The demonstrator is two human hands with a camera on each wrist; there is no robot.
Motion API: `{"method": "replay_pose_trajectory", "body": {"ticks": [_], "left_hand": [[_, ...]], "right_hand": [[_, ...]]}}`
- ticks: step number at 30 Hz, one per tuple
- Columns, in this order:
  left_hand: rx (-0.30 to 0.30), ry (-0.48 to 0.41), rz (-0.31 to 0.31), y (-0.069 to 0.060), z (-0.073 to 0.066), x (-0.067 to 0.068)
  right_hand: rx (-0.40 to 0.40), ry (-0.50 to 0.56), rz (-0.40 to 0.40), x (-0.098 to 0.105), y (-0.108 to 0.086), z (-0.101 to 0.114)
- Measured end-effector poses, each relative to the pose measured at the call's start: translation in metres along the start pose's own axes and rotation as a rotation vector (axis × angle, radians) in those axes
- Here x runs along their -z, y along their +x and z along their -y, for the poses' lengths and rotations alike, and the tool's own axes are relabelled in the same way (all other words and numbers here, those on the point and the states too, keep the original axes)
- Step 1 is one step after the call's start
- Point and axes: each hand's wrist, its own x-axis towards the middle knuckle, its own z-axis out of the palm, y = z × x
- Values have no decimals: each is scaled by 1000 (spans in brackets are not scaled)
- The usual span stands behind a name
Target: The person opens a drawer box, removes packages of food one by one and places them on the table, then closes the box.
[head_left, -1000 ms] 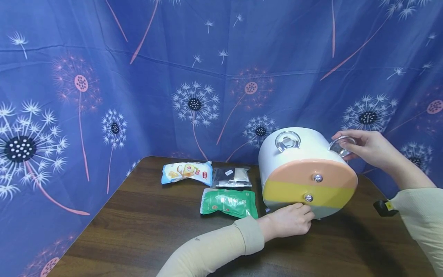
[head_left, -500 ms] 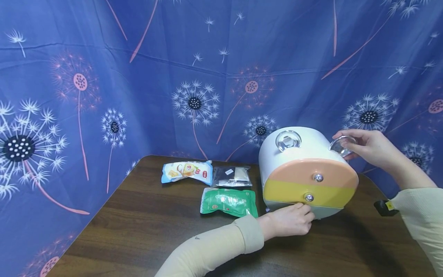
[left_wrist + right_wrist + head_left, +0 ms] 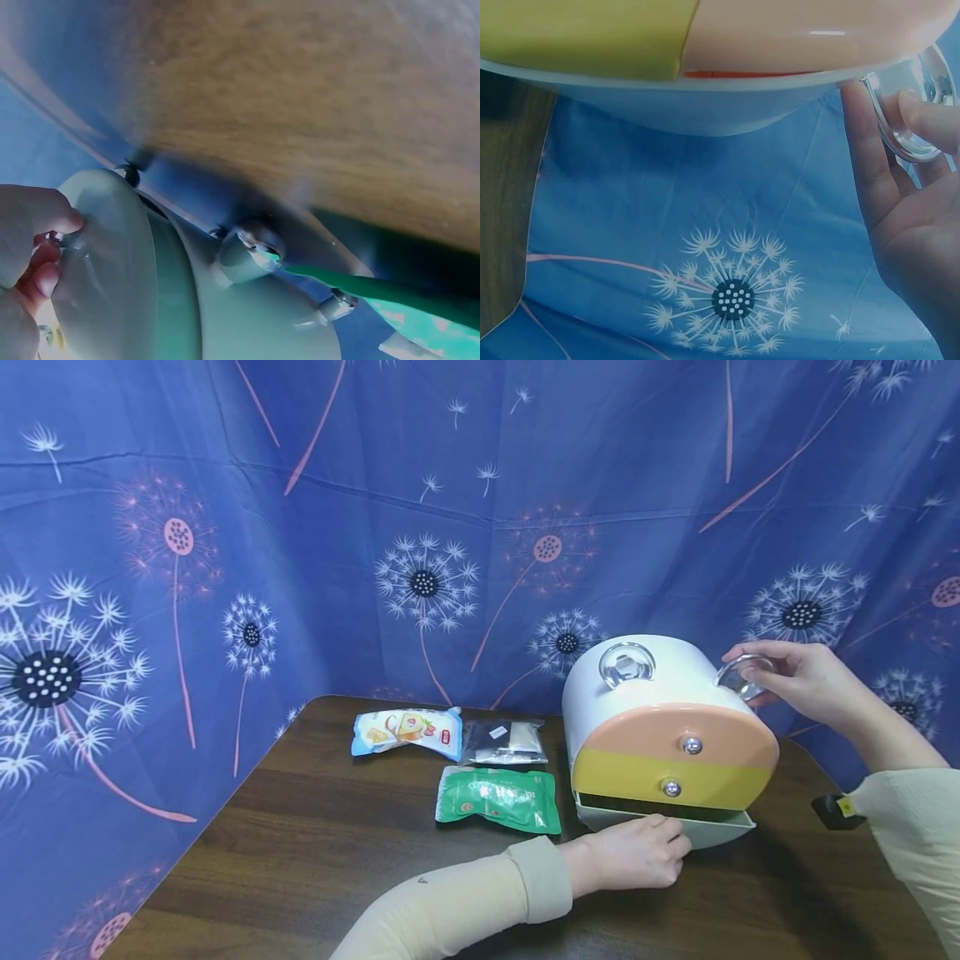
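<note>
Pale-green drawer [image 3: 712, 832] behind curled left grip [image 3: 636, 852]

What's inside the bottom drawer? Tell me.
The bottom drawer is slightly open, showing only a dark strip; the yellow drawer above covers the rest, so any contents cannot be seen.

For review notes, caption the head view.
Left hand at a partly open bottom drawer; right hand holding a round silvery fitting on the cabinet.

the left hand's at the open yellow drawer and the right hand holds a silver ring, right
The colour is wrong: the open drawer at the left hand is grey-green, as the head view shows. The right hand holds a silver ring.
</note>
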Motion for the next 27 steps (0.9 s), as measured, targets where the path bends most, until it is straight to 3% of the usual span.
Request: {"method": "replay_pose_trajectory", "body": {"ticks": [5, 9, 15, 19, 27], "left_hand": [[-3, 0, -4, -4, 6, 21], [-1, 1, -5, -5, 7, 28], [13, 1, -39, -5, 2, 29], [17, -12, -31, -5, 0, 32], [19, -14, -10, 2, -17, 12]], "right_hand": [[1, 6, 0, 0, 0, -1], [-2, 13, 1, 0, 0, -1], [-4, 3, 1, 0, -1, 0], [0, 2, -2, 0, -1, 0], [12, 4, -14, -2, 1, -1]]}}
